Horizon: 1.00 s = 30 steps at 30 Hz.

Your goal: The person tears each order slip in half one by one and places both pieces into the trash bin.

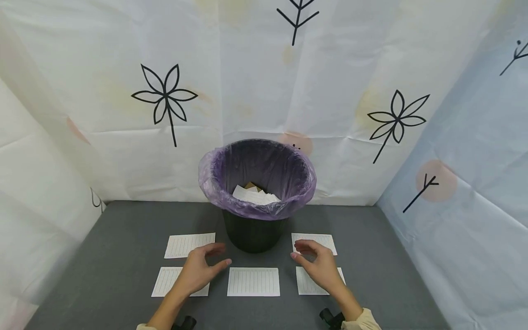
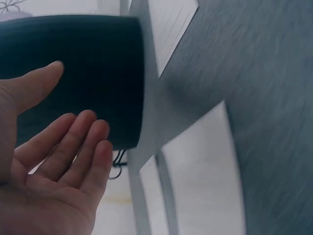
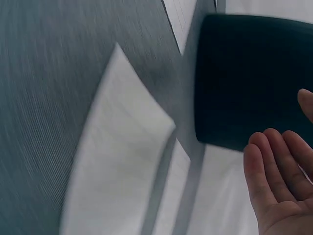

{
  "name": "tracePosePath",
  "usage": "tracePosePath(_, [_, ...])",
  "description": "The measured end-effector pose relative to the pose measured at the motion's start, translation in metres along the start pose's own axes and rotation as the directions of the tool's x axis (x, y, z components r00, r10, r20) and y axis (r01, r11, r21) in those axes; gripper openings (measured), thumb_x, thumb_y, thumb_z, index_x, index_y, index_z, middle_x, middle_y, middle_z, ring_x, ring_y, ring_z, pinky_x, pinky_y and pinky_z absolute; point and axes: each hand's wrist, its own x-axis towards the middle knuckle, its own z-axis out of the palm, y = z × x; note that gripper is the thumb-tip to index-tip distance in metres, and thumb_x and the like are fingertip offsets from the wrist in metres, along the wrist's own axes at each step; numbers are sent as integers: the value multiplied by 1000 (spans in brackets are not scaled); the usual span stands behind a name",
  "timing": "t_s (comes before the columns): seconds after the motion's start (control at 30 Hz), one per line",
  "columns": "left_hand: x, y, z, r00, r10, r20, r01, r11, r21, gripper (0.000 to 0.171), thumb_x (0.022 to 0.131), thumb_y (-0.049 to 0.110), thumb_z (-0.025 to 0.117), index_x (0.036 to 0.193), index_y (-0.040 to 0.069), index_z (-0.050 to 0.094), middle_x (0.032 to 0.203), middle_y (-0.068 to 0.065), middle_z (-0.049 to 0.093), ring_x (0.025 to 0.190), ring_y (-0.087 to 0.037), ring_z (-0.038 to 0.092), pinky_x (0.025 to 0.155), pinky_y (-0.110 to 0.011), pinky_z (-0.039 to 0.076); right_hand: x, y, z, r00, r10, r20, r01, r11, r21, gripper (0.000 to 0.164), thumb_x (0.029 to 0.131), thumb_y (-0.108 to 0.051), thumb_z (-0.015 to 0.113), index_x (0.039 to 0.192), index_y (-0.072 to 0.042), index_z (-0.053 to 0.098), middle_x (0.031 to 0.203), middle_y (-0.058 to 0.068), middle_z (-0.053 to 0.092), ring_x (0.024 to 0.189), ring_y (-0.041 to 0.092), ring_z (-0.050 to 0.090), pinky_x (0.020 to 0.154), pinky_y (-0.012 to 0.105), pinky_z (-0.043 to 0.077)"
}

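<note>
A dark bin (image 1: 255, 233) lined with a purple plastic bag (image 1: 210, 178) stands at the back of the grey table. White paper pieces (image 1: 253, 196) and a bit of brown lie inside it. My left hand (image 1: 200, 270) hovers left of the bin, relaxed fingers apart from the thumb, holding nothing. Below it are two lined paper cards, one near (image 1: 165, 280) and one farther back (image 1: 185, 245). On the bin's right, my right hand (image 1: 317, 263) is likewise empty, over two more cards, a far one (image 1: 326, 239) and a near one (image 1: 307, 284). Another lined card (image 1: 253, 282) lies between the hands.
White cloth with black plant drawings (image 1: 165, 96) hangs behind the table (image 1: 123, 238), and a bluish cloth (image 1: 466, 206) hangs on the right. A thin dark cord (image 1: 96, 199) shows at the back left corner. The bin rises between the two hands.
</note>
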Motion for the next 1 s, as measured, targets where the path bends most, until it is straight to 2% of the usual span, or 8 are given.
tracePosePath(0.2, [-2, 1, 18, 997, 17, 79, -21, 999, 47, 54, 76, 22, 91, 119, -3, 69, 113, -12, 73, 107, -34, 68, 92, -51, 53, -10, -1, 23, 994, 32, 106, -34, 999, 15, 38, 84, -16, 85, 115, 2, 71, 107, 11, 73, 97, 29, 71, 86, 44, 57])
tracePosePath(0.37, [-3, 2, 28, 991, 46, 122, -58, 994, 92, 58, 70, 16, 94, 118, -5, 69, 113, -15, 72, 109, -34, 67, 93, -52, 52, -15, -1, 37, 978, -12, 206, 24, 998, -53, 46, 83, -19, 86, 117, 5, 68, 111, 15, 72, 101, 30, 69, 89, 43, 56])
tracePosePath(0.57, [-5, 3, 36, 989, 53, 141, -69, 991, 116, 61, 62, 4, 95, 116, -8, 69, 110, -16, 73, 106, -36, 68, 93, -53, 52, -20, -5, 48, 961, -33, 275, 79, 985, -157, 57, 76, -22, 91, 121, 4, 67, 116, 13, 70, 108, 31, 66, 92, 46, 53])
tracePosePath(0.77, [-6, 4, 40, 987, 76, 141, -95, 986, 138, 56, 60, -6, 91, 112, -8, 70, 105, -15, 74, 101, -34, 69, 89, -52, 53, -25, -8, 56, 951, -34, 309, 129, 948, -292, 65, 69, -19, 95, 123, 3, 67, 118, 14, 67, 112, 35, 61, 94, 54, 49])
tracePosePath(0.87, [-6, 3, 42, 988, 77, 131, -97, 984, 150, 52, 60, -8, 90, 108, -5, 72, 100, -11, 74, 95, -28, 69, 85, -47, 55, -25, -9, 60, 950, -47, 307, 152, 932, -329, 64, 68, -18, 96, 122, 2, 68, 115, 12, 68, 109, 32, 62, 92, 51, 50])
tracePosePath(1.0, [-5, 2, 43, 988, 80, 130, -99, 983, 152, 47, 60, -9, 90, 104, -3, 73, 93, -4, 72, 87, -21, 66, 79, -40, 55, -23, -9, 61, 953, -43, 301, 147, 932, -333, 62, 66, -19, 96, 119, 0, 70, 108, 7, 66, 102, 26, 60, 87, 45, 52])
